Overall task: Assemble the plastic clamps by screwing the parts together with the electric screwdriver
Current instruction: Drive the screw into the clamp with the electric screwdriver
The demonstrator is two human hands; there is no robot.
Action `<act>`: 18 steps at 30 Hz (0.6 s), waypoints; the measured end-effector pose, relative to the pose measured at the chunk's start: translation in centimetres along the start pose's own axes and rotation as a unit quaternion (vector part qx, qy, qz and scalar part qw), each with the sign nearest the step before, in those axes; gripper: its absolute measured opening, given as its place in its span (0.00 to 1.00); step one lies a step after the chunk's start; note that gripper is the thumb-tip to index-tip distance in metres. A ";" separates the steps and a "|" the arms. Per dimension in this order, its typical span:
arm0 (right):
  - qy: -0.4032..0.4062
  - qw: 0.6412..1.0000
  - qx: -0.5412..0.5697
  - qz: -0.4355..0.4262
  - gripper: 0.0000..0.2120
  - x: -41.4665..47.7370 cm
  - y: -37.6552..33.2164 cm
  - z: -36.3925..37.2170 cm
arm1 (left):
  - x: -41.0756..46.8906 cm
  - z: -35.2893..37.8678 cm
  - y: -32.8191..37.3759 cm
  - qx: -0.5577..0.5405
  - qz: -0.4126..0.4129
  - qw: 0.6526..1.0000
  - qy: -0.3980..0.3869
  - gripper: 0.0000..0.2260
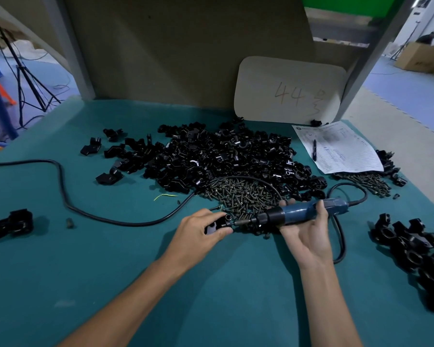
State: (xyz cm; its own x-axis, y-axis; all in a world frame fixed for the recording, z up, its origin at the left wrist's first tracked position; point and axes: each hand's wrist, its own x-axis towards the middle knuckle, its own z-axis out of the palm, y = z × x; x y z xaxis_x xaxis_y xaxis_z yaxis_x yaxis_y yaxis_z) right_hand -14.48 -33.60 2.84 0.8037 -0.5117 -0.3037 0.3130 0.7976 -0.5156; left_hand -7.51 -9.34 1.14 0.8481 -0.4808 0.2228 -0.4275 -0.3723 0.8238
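Head view: left grip (201, 229) pinches the clamp (219, 225) at the surface (110, 271) beside the screw pile (243, 194), right grip (308, 234) wraps the electric screwdriver (301, 214), bit at the clamp's hole; we should hold the bit in line and the clamp pinned.

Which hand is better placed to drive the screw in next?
Right. The right hand grips the screwdriver, whose tip points at the clamp. The left hand is occupied, pinching that clamp steady.
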 end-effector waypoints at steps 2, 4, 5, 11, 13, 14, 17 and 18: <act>0.009 1.000 -0.006 -0.002 0.21 -0.1 0.0 0.1 | 0.0 0.0 0.0 0.013 0.006 1.000 -0.004 0.22; 0.013 1.000 -0.006 -0.008 0.19 -0.1 0.0 0.2 | 0.0 0.1 0.0 0.022 0.011 1.000 -0.006 0.22; 0.015 1.000 -0.006 -0.010 0.19 -0.2 0.0 0.2 | -0.1 0.1 -0.1 0.025 0.012 1.000 -0.006 0.22; 0.029 0.999 -0.011 -0.012 0.20 -0.2 0.1 0.2 | -0.1 0.1 -0.1 0.030 0.012 0.999 -0.008 0.22; 0.030 0.999 -0.009 -0.013 0.22 -0.1 0.1 0.2 | 0.0 0.1 0.0 0.030 0.014 0.999 -0.009 0.21; 0.030 0.999 -0.009 -0.013 0.23 -0.1 0.1 0.2 | 0.0 0.1 0.0 0.032 0.016 0.999 -0.009 0.21; 0.030 1.000 -0.005 -0.009 0.25 0.1 0.2 0.1 | -0.1 0.0 0.0 0.035 0.022 0.999 -0.009 0.20; 0.029 1.000 -0.003 -0.007 0.25 0.1 0.2 0.0 | -0.1 0.1 0.0 0.035 0.023 0.999 -0.009 0.20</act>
State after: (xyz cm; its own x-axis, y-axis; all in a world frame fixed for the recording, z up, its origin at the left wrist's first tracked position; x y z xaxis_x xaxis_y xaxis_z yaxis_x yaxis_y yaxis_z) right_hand -14.33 -33.51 2.74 0.7679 -0.5412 -0.3426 0.3211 0.7881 -0.5252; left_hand -7.59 -9.37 1.11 0.8218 -0.5127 0.2486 -0.4865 -0.4042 0.7746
